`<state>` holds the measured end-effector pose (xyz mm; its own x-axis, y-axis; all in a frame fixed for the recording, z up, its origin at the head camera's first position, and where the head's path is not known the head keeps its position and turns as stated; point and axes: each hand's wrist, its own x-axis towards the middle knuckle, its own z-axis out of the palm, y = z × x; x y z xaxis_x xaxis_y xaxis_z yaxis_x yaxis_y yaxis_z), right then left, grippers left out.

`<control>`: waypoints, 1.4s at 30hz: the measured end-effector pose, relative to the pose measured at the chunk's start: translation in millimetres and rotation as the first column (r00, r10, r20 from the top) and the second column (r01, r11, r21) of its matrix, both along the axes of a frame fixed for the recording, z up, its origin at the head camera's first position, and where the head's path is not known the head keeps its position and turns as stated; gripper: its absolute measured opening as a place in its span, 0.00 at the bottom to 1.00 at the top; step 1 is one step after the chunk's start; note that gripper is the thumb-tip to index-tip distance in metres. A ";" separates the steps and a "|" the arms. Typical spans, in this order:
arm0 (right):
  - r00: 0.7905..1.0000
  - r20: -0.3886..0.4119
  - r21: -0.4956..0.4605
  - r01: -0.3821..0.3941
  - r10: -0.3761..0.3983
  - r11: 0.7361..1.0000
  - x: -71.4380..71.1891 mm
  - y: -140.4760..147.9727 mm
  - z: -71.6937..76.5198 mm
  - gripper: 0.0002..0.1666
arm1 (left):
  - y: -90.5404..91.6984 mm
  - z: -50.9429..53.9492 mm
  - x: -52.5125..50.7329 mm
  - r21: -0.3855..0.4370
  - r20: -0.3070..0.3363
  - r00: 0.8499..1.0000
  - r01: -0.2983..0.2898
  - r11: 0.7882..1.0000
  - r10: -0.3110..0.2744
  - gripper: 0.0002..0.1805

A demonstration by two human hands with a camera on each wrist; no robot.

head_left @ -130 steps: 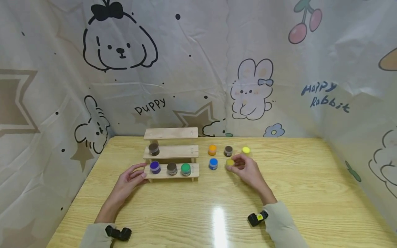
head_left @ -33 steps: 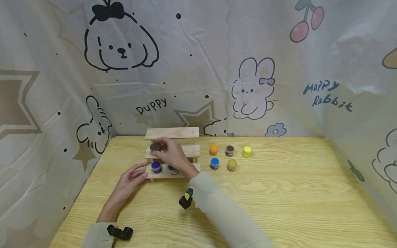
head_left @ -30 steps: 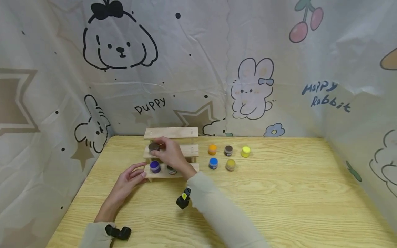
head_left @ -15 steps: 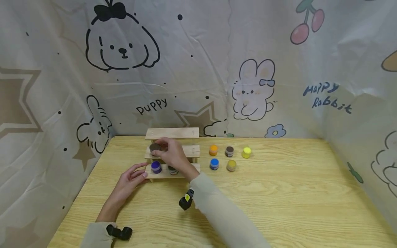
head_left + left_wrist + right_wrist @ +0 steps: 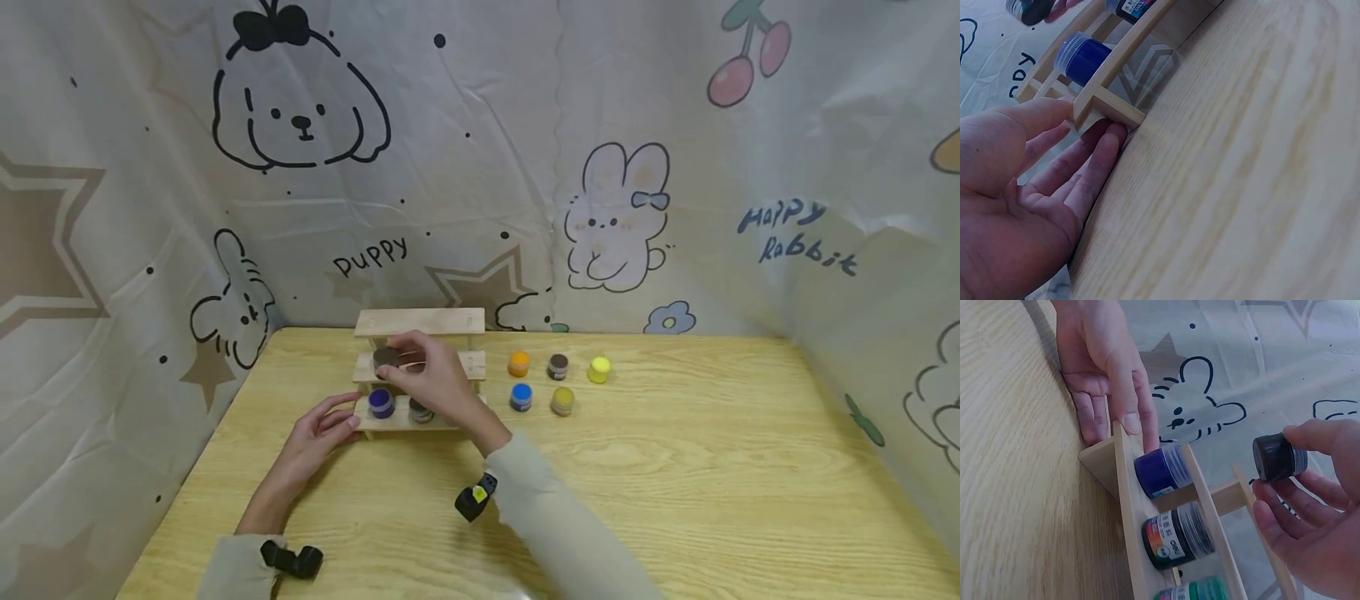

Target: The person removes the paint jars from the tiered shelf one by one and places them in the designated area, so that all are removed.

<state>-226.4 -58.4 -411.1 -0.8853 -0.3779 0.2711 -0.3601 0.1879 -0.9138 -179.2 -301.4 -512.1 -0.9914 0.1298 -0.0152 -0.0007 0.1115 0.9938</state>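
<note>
My left hand (image 5: 318, 437) holds the left end of a three-tier wooden rack (image 5: 1110, 75), its thumb on the lowest shelf's edge and fingers by the leg below. My right hand (image 5: 442, 383) pinches a dark paint jar (image 5: 1272, 456) between thumb and fingers. In the right wrist view that jar is clear of the shelves; the head view has it over the middle tier's left part. On the lowest shelf stand a purple-blue jar (image 5: 381, 403), a black jar (image 5: 1175, 540) and a green jar (image 5: 1194, 590). My right hand hides the green one in the head view.
Right of the rack on the wooden table (image 5: 675, 467) are orange (image 5: 519, 364), dark (image 5: 558, 367), yellow (image 5: 599, 370), blue (image 5: 521, 397) and dark-yellow (image 5: 562, 401) jars. A printed curtain (image 5: 480, 167) rises behind the table.
My right hand left the dark-yellow jar on the table, reached the dark jar on the middle shelf, then lifted it slightly to the right. My left hand stayed at the rack.
</note>
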 end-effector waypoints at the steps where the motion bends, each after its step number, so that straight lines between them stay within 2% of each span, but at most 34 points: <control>1: 1.000 -0.006 -0.005 -0.007 0.006 1.000 1.2 2.2 0.4 0.23 | -0.1 0.2 -0.1 0.000 -0.001 1.000 0.000 1.000 0.000 0.28; 7: 0.999 -0.028 -0.022 -0.037 0.036 0.999 7.8 17.1 2.4 0.22 | -0.5 1.6 -0.1 0.004 -0.007 1.000 0.001 1.000 -0.001 0.28; 13: 0.999 -0.021 -0.076 -0.031 0.030 0.997 17.8 35.8 4.0 0.21 | 0.0 2.3 -1.6 -0.006 -0.012 1.000 -0.001 1.000 0.000 0.27; 20: 1.000 -0.005 -0.104 -0.022 0.021 0.994 27.7 57.2 -3.9 0.22 | -1.7 1.5 -2.2 0.004 -0.033 0.999 0.004 1.000 -0.004 0.27; 26: 0.999 -0.039 -0.134 -0.007 0.002 0.991 31.8 75.4 -8.5 0.21 | -2.8 0.0 -1.4 0.017 -0.041 0.999 0.011 1.000 -0.011 0.27; 30: 0.997 -0.067 -0.115 0.017 -0.025 0.993 35.9 89.1 -10.0 0.21 | -1.7 -0.4 -1.5 0.022 -0.028 1.000 0.012 1.000 -0.011 0.27; 35: 0.996 -0.064 -0.073 0.064 -0.069 0.995 40.8 107.6 -12.5 0.20 | -1.0 -0.2 -1.6 0.014 -0.021 1.000 0.001 1.000 -0.001 0.27; 42: 0.986 -0.108 -0.034 0.120 -0.123 0.992 40.8 136.9 -13.3 0.21 | -0.7 -0.5 -0.7 0.011 -0.021 1.000 -0.003 1.000 0.003 0.27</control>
